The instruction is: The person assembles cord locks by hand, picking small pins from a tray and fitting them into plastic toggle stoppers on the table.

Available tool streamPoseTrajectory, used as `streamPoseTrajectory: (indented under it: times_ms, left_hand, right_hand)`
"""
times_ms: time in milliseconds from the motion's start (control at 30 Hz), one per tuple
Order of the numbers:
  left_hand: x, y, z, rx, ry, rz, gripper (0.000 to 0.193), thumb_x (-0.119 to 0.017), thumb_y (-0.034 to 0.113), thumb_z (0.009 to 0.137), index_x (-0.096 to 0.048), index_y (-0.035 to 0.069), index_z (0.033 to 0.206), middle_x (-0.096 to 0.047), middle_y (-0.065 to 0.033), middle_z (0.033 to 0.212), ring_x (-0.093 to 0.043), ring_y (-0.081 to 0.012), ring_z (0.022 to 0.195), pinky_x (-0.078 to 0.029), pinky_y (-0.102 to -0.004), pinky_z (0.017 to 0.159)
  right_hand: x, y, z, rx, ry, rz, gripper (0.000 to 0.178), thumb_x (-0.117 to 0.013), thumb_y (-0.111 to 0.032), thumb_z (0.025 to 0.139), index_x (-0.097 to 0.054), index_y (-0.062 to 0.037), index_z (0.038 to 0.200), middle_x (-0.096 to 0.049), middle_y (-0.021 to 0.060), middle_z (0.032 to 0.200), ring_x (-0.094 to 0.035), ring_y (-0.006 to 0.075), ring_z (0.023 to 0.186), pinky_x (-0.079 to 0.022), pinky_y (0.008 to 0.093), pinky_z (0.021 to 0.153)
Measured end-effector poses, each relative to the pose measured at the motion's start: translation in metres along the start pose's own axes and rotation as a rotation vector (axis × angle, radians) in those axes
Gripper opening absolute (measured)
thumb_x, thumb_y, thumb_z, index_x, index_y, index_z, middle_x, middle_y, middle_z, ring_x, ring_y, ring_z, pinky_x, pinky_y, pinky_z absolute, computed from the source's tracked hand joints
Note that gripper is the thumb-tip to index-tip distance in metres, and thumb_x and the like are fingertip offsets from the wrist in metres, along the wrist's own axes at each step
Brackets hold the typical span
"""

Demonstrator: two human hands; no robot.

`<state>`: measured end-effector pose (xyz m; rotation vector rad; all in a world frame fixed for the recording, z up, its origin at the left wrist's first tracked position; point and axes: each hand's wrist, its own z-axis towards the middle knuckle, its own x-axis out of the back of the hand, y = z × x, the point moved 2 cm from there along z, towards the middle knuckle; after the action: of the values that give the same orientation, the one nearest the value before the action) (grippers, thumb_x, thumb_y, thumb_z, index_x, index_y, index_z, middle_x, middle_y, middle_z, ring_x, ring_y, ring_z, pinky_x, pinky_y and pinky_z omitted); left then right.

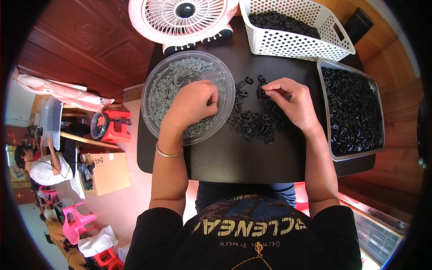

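My left hand (192, 104) hovers over a round clear plastic tub (150, 123), its fingers curled closed. Whatever those fingers hold, if anything, is hidden. Many small grey screw-like pins (168, 87) fill the tub. At the middle of the dark table, my right hand (292, 101) pinches a small black plastic piece (261, 92) between thumb and forefinger. Below and left of that hand lies a loose heap of black oval two-holed pieces (256, 123), a few of them apart near its fingertips.
A metal tray (332, 150) of black pieces lies at the right. Behind stand a white perforated basket (288, 46) with more black pieces and a pink fan (184, 27). Off to the left are a cardboard box (110, 173), a red stool (119, 130) and another person (51, 166).
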<state>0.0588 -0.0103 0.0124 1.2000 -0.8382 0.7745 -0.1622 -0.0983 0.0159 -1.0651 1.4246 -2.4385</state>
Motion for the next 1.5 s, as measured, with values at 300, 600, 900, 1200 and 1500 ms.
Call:
streamPoseTrajectory:
  times_ms: [300,600,900,1200,1500]
  left_hand:
    - [0.005,0.008,0.006,0.089,0.105,-0.619,0.005,-0.061,0.0,0.074,-0.056,-0.001,0.074,-0.06,-0.0031,0.068,-0.056,-0.0052,0.063,-0.046,-0.0194,0.058]
    - [-0.006,0.012,0.012,0.107,0.161,-1.005,0.015,-0.058,-0.001,0.08,-0.059,-0.004,0.094,-0.061,-0.005,0.083,-0.058,-0.0079,0.075,-0.048,-0.02,0.069]
    - [-0.01,0.014,0.016,0.112,0.22,-1.075,0.007,-0.059,-0.002,0.078,-0.059,-0.002,0.086,-0.06,-0.0035,0.082,-0.057,-0.0072,0.076,-0.046,-0.0198,0.071]
    - [-0.012,0.013,0.015,0.124,0.259,-1.106,0.007,-0.06,-0.002,0.078,-0.059,-0.002,0.084,-0.06,-0.0029,0.08,-0.056,-0.0067,0.075,-0.045,-0.0193,0.07]
    - [-0.012,0.018,0.014,0.184,0.207,-1.151,0.016,-0.059,0.001,0.08,-0.061,-0.004,0.095,-0.063,-0.0088,0.088,-0.061,-0.0128,0.077,-0.051,-0.0226,0.069]
  right_hand:
    - [-0.002,-0.005,-0.006,0.094,-0.135,-0.4,0.018,-0.067,-0.007,0.067,-0.061,-0.0064,0.084,-0.057,0.0055,0.074,-0.053,0.0195,0.062,-0.045,0.0295,0.059]
    - [-0.002,-0.005,-0.003,-0.025,-0.273,-0.174,0.019,-0.065,-0.003,0.071,-0.062,-0.0054,0.09,-0.057,0.0041,0.076,-0.054,0.0133,0.066,-0.044,0.024,0.061]
    - [-0.006,0.015,-0.001,-0.086,-0.026,0.172,0.014,-0.062,-0.001,0.075,-0.063,-0.0038,0.089,-0.057,0.0054,0.075,-0.056,0.0124,0.065,-0.045,0.0247,0.06]
    - [-0.023,-0.009,0.0,0.145,-0.098,-0.254,0.015,-0.064,-0.004,0.07,-0.059,-0.0068,0.084,-0.058,0.0059,0.077,-0.056,0.0226,0.074,-0.047,0.0327,0.063]
    - [-0.031,-0.011,0.0,0.049,-0.23,-0.424,0.02,-0.066,-0.008,0.069,-0.058,-0.007,0.087,-0.057,0.0058,0.075,-0.056,0.0233,0.071,-0.046,0.0335,0.063]
